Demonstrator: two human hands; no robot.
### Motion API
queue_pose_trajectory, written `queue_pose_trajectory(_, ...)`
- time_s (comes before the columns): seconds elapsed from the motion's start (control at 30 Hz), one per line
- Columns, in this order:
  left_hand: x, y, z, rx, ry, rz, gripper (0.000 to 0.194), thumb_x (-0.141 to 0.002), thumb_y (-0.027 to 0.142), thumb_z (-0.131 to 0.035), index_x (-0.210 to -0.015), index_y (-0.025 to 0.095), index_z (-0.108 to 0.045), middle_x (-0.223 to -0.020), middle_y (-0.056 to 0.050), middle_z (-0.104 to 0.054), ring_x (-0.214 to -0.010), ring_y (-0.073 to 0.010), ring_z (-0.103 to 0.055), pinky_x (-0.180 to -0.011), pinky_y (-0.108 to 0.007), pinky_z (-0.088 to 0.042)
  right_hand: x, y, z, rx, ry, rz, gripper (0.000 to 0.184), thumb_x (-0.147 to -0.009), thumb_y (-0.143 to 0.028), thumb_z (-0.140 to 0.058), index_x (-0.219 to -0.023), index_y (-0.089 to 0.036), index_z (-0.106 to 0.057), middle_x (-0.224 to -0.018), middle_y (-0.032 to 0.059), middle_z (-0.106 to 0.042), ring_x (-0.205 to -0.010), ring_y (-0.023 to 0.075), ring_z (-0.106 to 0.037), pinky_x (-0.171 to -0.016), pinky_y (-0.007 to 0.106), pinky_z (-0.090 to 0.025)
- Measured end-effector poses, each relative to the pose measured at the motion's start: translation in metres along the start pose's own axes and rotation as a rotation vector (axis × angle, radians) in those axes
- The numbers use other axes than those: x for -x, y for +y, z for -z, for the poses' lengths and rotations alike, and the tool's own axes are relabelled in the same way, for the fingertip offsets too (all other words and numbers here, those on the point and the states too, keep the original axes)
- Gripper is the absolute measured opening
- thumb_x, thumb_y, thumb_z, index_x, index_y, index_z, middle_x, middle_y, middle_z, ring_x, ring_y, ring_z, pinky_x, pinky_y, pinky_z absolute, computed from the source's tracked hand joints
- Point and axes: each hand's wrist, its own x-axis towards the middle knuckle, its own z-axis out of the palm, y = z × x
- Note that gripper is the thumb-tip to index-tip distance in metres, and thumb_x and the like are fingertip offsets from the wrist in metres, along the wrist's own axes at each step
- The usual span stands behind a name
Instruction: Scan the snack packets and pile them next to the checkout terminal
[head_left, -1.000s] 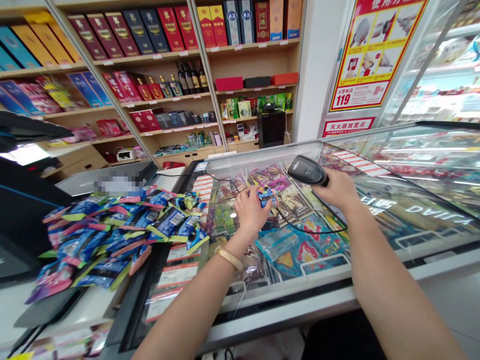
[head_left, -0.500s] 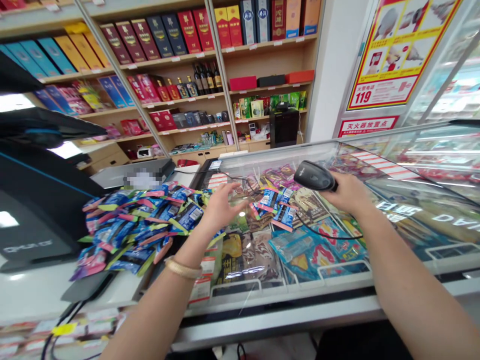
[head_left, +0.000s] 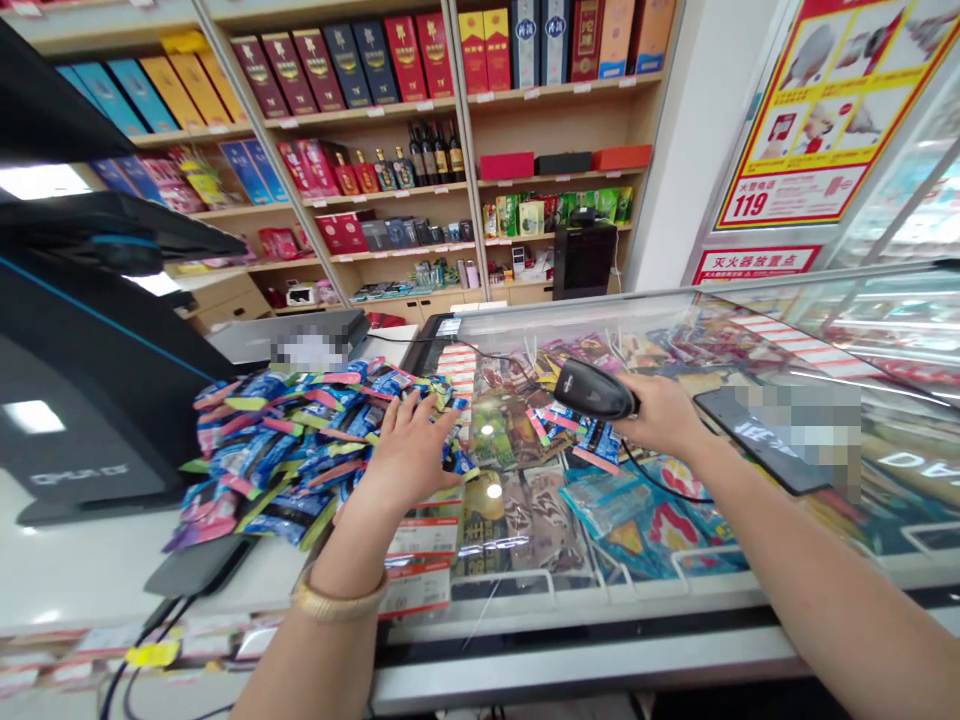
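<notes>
With fingers spread, my left hand (head_left: 411, 445) rests at the right side of a heap of small blue, pink and green snack packets (head_left: 285, 450); whether it touches them is hard to tell. My right hand (head_left: 664, 415) is wrapped round a black barcode scanner (head_left: 592, 388), its head pointing left. A few similar blue and pink packets (head_left: 600, 440) lie on the glass top just beneath the scanner, partly covered by it. From the scanner a black cable (head_left: 660, 485) curves off to the right under my forearm.
The glass-topped case (head_left: 487, 610) holds bagged goods. A dark checkout machine (head_left: 90, 380) stands at the left, and a black flat pad with cables (head_left: 199, 570) lies before the heap. A dark flat device (head_left: 772, 440) is on the glass at right. Shelves of boxes (head_left: 360, 120) line the back.
My left hand has moved left, from over the glass to the heap of packets. The scanner in my right hand has shifted left over the few packets. The whole view has turned slightly.
</notes>
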Motion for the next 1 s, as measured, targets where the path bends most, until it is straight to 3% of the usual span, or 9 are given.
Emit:
queue_pose_trajectory(0.1,-0.001,-0.003,0.001,-0.063,0.032,0.03,0.063,-0.071,0.028,-0.08,-0.132,0.024,-0.068,-0.146,-0.016,-0.062,-0.147,-0.0396,-0.043,-0.123,-0.056,-0.027,-0.004,-0.006,-0.005,-0.012,-0.001,0.019,0.031,-0.075,-0.034,-0.065,-0.102,-0.023,-0.075,-0.095,0.0094,-0.08,-0.088,0.0284,-0.075,-0.071,0.033,-0.052)
queue_pose_trajectory(0.27,-0.003,-0.001,-0.004,-0.178,0.041,0.059,0.049,-0.08,0.031,-0.068,-0.127,0.016,-0.071,-0.143,-0.019,-0.063,-0.143,-0.0389,-0.046,-0.12,-0.055,-0.033,-0.011,-0.013,-0.009,-0.019,-0.019,0.045,0.035,-0.075,-0.036,-0.066,-0.105,-0.022,-0.075,-0.102,0.0107,-0.08,-0.091,0.0284,-0.075,-0.075,0.033,-0.054)
queue_pose_trajectory(0.43,-0.004,0.001,-0.011,-0.223,0.083,0.045,0.04,-0.087,0.027,-0.054,-0.117,0.015,-0.076,-0.134,-0.018,-0.069,-0.141,-0.0386,-0.048,-0.118,-0.058,-0.033,-0.019,-0.013,-0.01,-0.022,-0.009,0.062,0.032,-0.074,-0.034,-0.068,-0.102,-0.022,-0.074,-0.097,0.0096,-0.08,-0.089,0.0279,-0.075,-0.074,0.033,-0.054)
queue_pose_trajectory(0.63,-0.008,0.004,-0.018,-0.187,0.195,0.067,0.032,-0.087,0.028,-0.054,-0.102,0.02,-0.08,-0.119,-0.015,-0.076,-0.136,-0.0378,-0.053,-0.114,-0.057,-0.034,-0.013,-0.007,-0.015,-0.054,0.053,0.079,0.032,-0.076,-0.033,-0.067,-0.105,-0.021,-0.073,-0.098,0.0112,-0.079,-0.09,0.0286,-0.074,-0.075,0.035,-0.054)
queue_pose_trajectory(0.83,-0.011,0.002,-0.026,-0.092,0.331,0.056,0.033,-0.092,0.027,-0.049,-0.083,0.024,-0.08,-0.11,-0.012,-0.079,-0.131,-0.0381,-0.055,-0.11,-0.061,-0.034,-0.002,-0.006,-0.014,-0.093,0.093,0.09,0.026,-0.076,-0.031,-0.064,-0.099,-0.021,-0.072,-0.092,0.0095,-0.078,-0.081,0.0255,-0.073,-0.071,0.033,-0.053)
queue_pose_trajectory(1.0,-0.017,-0.002,-0.027,0.2,0.508,0.053,0.028,-0.088,0.028,-0.056,-0.072,0.024,-0.077,-0.108,-0.01,-0.08,-0.119,-0.0359,-0.064,-0.108,-0.059,-0.041,0.0,-0.004,-0.01,-0.114,0.132,0.085,0.026,-0.077,-0.031,-0.064,-0.098,-0.02,-0.072,-0.092,0.0097,-0.079,-0.083,0.0256,-0.074,-0.072,0.032,-0.053)
